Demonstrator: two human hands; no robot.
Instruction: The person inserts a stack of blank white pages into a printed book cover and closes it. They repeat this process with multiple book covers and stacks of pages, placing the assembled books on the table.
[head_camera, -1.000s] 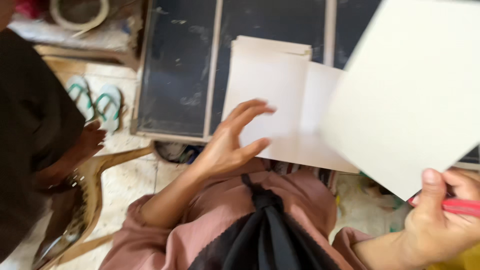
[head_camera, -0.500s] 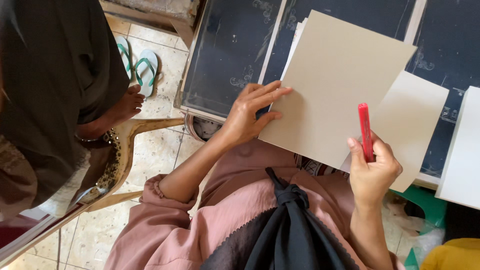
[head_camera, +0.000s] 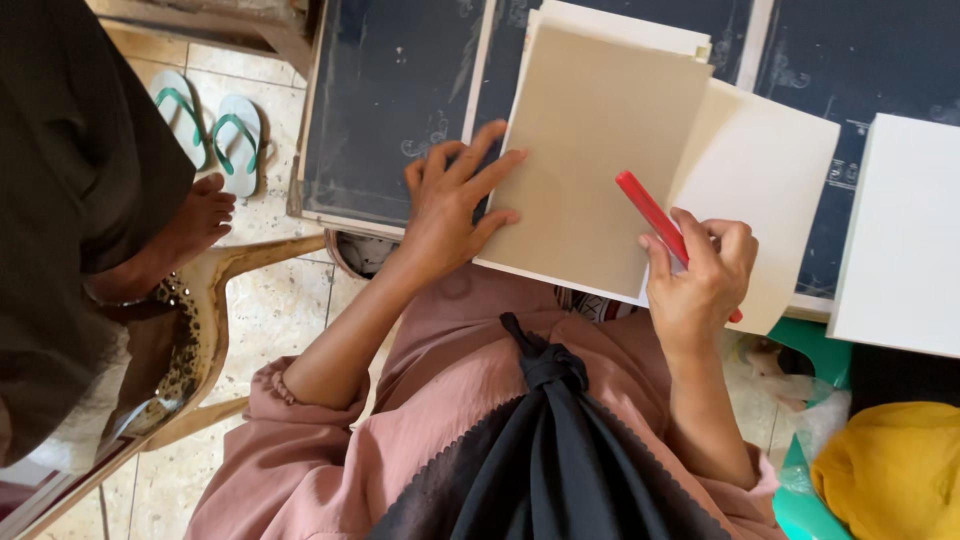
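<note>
**Card pinned, pen poised**

Left hand (head_camera: 455, 205) spread flat, fingers open, pressing the left edge of the card (head_camera: 590, 150) at the desk's (head_camera: 390, 100) near edge. Right hand (head_camera: 700, 275) curled shut around a red pen (head_camera: 650, 215), tip over the card's right side. Best kept: firm left-hand pressure, card squared on the sheets (head_camera: 760, 170) beneath, pen steady.

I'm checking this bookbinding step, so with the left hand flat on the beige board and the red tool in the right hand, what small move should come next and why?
Probably bring the red tool in the right hand down flat onto the beige board and rub across it. The left hand already pins the board's left edge, the board lies over the white sheets, and the tool's tip is at the board's right side.
</note>
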